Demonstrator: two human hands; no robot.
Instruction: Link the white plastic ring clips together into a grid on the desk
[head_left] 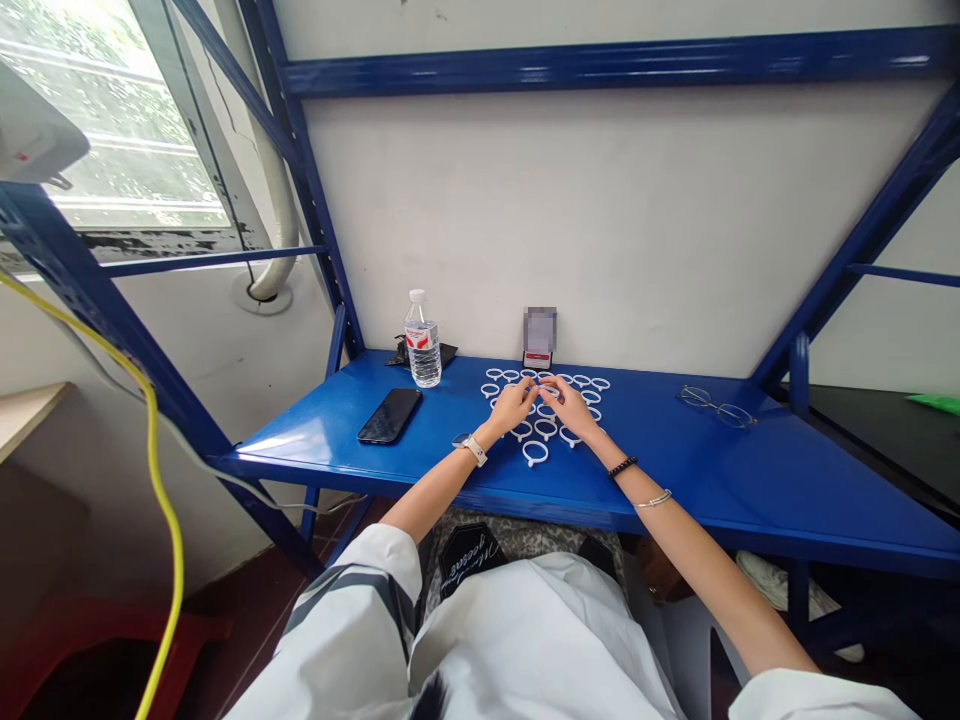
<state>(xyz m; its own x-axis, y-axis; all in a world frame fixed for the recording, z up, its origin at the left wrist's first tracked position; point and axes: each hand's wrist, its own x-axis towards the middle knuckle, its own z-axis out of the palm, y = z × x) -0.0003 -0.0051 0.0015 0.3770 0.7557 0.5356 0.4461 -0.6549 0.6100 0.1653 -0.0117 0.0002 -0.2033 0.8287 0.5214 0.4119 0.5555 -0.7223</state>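
Observation:
Many white rings (535, 453), each with a small tab, lie in rows on the blue table (675, 460), forming a triangle that narrows toward me. My left hand (514, 404) and my right hand (568, 404) come together over the middle of the rows. Their fingers are bent and pinched, with the fingertips nearly touching at a white ring (550, 393) that they partly hide. Several other rings lie under and around the hands. A small card-like stand (539, 338), blurred on its face, leans upright against the wall behind the rings.
Left of the rings stand a water bottle (424, 345) and, lying flat, a black phone (390, 416). Something black and crumpled (448, 354) lies behind the bottle. Eyeglasses (718, 407) rest at the right. Blue metal posts (319, 200) frame the table; a yellow cable (154, 440) hangs at far left.

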